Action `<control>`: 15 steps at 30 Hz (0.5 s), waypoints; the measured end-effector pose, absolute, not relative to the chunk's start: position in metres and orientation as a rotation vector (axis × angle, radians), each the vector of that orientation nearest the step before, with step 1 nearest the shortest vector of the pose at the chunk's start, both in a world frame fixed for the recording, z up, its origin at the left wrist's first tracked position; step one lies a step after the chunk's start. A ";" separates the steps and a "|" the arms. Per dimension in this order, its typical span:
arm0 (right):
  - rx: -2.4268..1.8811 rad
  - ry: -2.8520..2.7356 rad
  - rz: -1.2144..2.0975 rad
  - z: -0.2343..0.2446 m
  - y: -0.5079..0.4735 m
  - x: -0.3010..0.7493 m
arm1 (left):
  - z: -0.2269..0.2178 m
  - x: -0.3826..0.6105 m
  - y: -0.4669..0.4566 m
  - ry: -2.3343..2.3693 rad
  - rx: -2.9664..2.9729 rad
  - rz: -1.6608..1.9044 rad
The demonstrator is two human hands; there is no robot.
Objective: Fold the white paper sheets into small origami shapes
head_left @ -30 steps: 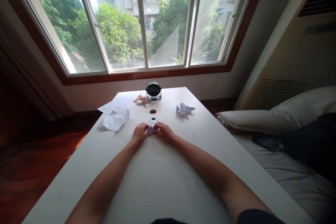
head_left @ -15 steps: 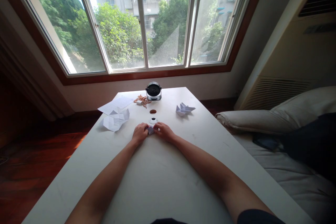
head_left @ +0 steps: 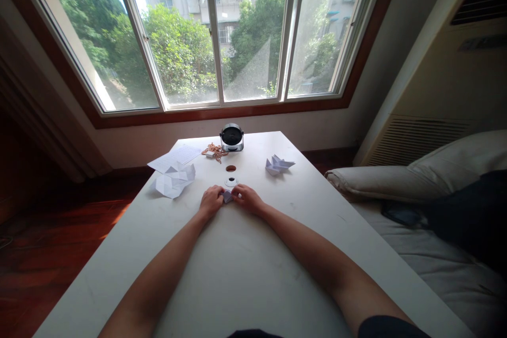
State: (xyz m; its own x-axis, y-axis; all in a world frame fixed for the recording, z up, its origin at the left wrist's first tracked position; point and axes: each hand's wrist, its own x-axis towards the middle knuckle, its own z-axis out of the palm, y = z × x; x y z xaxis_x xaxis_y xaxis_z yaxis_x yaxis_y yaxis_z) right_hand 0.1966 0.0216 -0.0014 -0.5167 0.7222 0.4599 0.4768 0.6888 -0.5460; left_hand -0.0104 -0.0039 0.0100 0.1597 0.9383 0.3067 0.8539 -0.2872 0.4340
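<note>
A small piece of folded paper (head_left: 227, 197) is between my two hands, low over the white table (head_left: 245, 253). My left hand (head_left: 213, 199) is closed on its left side. On its right side, the fingers of my right hand (head_left: 246, 197) pinch the paper. Parts of the paper are hidden behind my fingers. Just beyond my hands lies a white ring-shaped piece (head_left: 231, 182) with a dark centre. To the right and farther back sits a folded paper boat-like shape (head_left: 279, 165).
Creased paper (head_left: 174, 182) and written sheets (head_left: 178, 155) lie at the left edge. A round black device on a stand (head_left: 232, 138) is at the far end, beside an orange-brown cord (head_left: 215, 152). A round hole (head_left: 231, 168) pierces the tabletop. A sofa (head_left: 380, 185) borders the right.
</note>
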 end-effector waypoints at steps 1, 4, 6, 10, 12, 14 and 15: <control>-0.915 -2.215 0.465 -0.001 0.021 0.197 | 0.010 -0.010 -0.004 1.770 2.267 0.792; -0.919 -2.215 0.470 -0.001 0.021 0.197 | 0.010 -0.011 -0.004 1.770 2.271 0.794; -0.924 -2.216 0.470 0.000 0.021 0.197 | 0.010 -0.011 -0.004 1.769 2.274 0.793; -0.937 -2.212 0.475 0.000 0.021 0.197 | 0.010 -0.010 -0.004 1.785 2.262 0.785; -0.937 -2.211 0.479 0.000 0.021 0.196 | 0.011 -0.010 -0.004 1.787 2.253 0.782; -0.937 -2.212 0.482 0.001 0.020 0.196 | 0.012 -0.009 -0.005 1.777 2.248 0.786; -0.939 -2.213 0.484 0.001 0.020 0.196 | 0.013 -0.009 -0.005 1.774 2.244 0.787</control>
State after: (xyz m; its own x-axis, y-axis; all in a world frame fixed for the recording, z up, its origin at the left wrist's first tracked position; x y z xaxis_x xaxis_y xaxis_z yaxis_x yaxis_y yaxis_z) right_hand 0.1963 0.0204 0.0009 -0.5117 0.7376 0.4406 0.4865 0.6714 -0.5591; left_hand -0.0090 -0.0052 0.0129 0.1508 0.9438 0.2941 0.8513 -0.2752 0.4466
